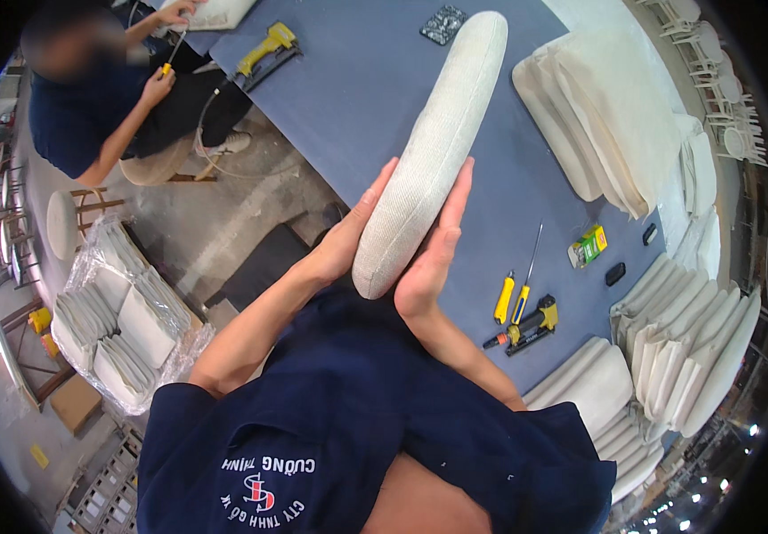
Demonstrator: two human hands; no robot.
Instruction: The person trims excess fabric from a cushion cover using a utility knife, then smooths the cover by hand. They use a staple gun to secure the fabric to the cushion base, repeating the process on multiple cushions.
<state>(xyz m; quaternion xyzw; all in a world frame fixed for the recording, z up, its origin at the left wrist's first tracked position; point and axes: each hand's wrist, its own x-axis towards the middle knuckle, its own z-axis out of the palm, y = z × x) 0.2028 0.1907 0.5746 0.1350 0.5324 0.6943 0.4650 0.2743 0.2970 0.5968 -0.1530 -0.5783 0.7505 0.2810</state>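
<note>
Head view: both hands grasp a pale, fabric-covered cushion (433, 151), with its narrow, seamed edge facing the camera. The left hand (346, 242) bears on its left side and the right hand (433, 267) on its right side, fingers extended along the cover. The cushion is held between the palms in front of the torso, its far end over the grey-blue worktop (348, 107) and slanting to the right.

On the worktop, right of the right hand, lie a yellow-handled screwdriver (523, 301), a yellow tool (504, 298) beside it and, just below these, a yellow-and-black power tool (528, 327). Farther right are a small green-and-yellow box (589, 246) and two small black objects (615, 273). Pale padded pieces (615, 107) lie stacked beyond; more pale pieces (678, 347) stand in a row at lower right.

At the far left corner of the worktop lies a yellow fastening gun (266, 53). A seated co-worker (77, 125) nearby holds a yellow-handled tool (166, 69). Below on the left, clear plastic (192, 351) surrounds stacked pale pieces (148, 311).
</note>
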